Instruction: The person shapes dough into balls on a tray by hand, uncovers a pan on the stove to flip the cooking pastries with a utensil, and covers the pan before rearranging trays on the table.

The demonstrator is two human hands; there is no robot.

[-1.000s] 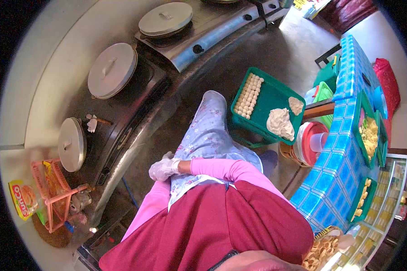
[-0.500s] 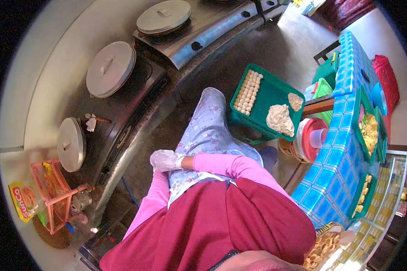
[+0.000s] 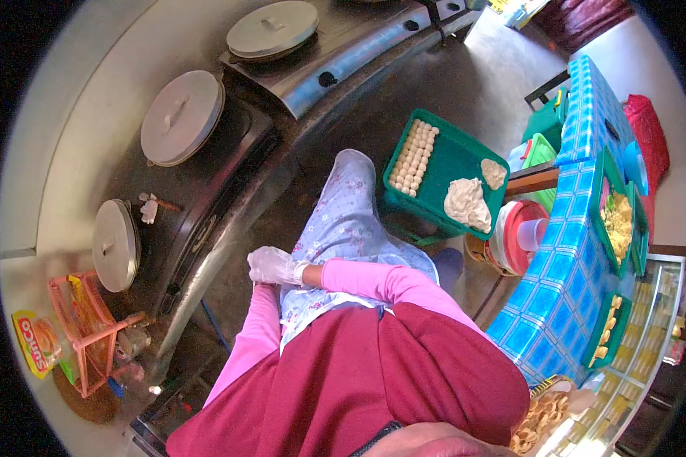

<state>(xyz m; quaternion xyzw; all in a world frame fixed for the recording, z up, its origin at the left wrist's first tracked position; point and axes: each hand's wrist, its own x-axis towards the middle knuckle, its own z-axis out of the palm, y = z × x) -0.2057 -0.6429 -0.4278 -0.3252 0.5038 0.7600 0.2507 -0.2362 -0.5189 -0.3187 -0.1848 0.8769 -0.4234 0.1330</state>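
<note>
My right hand (image 3: 273,266), in a thin whitish clear glove, reaches across my lap and is closed over the end of my left sleeve, around the wrist. My left hand lies beneath it and its fingers are hidden. Both hands rest against the flowered light-blue cloth (image 3: 335,221) over my legs. Beyond my knees a green tray (image 3: 453,156) holds rows of small pale dough balls (image 3: 414,158), a large lump of dough (image 3: 467,204) and a smaller piece of dough (image 3: 494,174).
At left, stoves (image 3: 244,152) carry lidded round pans (image 3: 181,118). An orange rack (image 3: 92,335) stands near a Sunco packet (image 3: 35,344). At right, a table with blue checked cloth (image 3: 545,297) bears a tray of yellow filling (image 3: 617,228); a red-lidded bucket (image 3: 514,236) stands beside it.
My view has shifted slightly, so the surroundings sit a little further left. My hands stay together at my lap, with the right one still over the left.
</note>
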